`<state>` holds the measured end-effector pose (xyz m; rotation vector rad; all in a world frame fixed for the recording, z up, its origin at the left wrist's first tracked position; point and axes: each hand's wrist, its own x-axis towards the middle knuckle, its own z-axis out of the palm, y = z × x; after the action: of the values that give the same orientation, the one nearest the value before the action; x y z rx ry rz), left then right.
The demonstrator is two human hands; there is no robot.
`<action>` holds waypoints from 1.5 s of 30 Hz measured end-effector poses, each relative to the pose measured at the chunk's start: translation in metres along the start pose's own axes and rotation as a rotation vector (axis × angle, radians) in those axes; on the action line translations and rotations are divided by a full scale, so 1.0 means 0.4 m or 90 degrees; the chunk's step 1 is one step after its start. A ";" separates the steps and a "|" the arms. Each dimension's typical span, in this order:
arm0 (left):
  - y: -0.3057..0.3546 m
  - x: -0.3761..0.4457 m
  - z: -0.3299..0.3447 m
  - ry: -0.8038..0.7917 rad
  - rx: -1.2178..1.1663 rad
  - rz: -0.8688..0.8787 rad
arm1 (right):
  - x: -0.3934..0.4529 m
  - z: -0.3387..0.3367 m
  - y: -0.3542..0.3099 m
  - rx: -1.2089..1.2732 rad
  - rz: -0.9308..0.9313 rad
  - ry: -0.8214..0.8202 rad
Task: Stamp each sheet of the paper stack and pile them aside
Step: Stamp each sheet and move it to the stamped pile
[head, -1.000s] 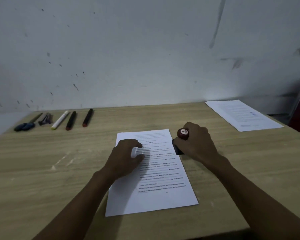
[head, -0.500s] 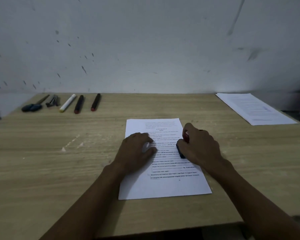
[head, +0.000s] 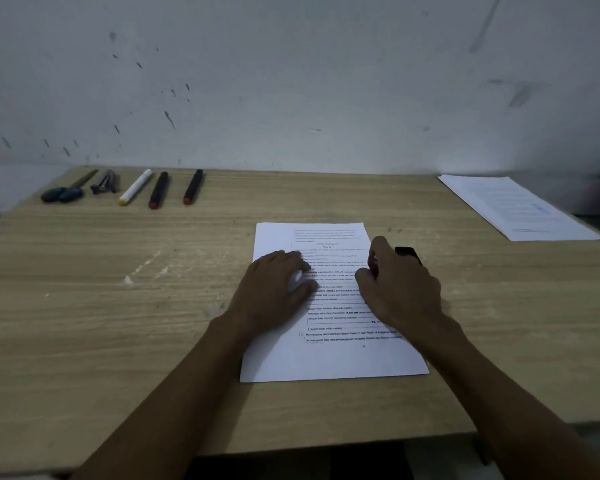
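A stack of white printed sheets (head: 333, 358) lies in the middle of the wooden table (head: 118, 323). My left hand (head: 274, 292) rests flat on the left half of the top sheet, fingers spread. My right hand (head: 402, 289) is closed over a stamp (head: 373, 265) on the sheet's right half. Only the stamp's red part shows between thumb and fingers; its base is hidden. Just past my knuckles a small black object (head: 409, 252) sits by the sheet's right edge; I cannot tell what it is. A second pile of sheets (head: 520, 209) lies at the far right.
Along the far left edge lie scissors (head: 66, 192), a dark clip (head: 104, 183), a white marker (head: 136, 187) and two black markers with red ends (head: 158, 190). A white wall stands right behind the table. The table's front edge runs close under my forearms.
My right hand has slid with the stamp from the sheet's right edge onto the sheet and lowered, so the red knob is mostly covered. My left hand stays on the paper.
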<state>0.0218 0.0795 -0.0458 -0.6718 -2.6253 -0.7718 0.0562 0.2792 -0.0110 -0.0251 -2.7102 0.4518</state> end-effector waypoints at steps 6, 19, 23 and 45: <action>-0.009 0.006 0.007 -0.005 0.007 -0.003 | 0.004 0.003 0.002 -0.003 -0.002 -0.002; -0.004 0.000 0.008 -0.005 -0.006 -0.006 | 0.001 0.014 0.004 -0.006 0.009 0.000; 0.000 -0.003 0.006 -0.007 -0.007 -0.015 | 0.001 0.020 0.006 -0.009 0.006 -0.006; 0.011 0.047 -0.016 -0.062 -0.013 -0.056 | 0.082 -0.120 0.101 0.198 0.188 -0.008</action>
<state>0.0095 0.0855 -0.0310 -0.6183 -2.7541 -0.8121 0.0423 0.3347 0.0305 -0.3392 -2.6249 0.9575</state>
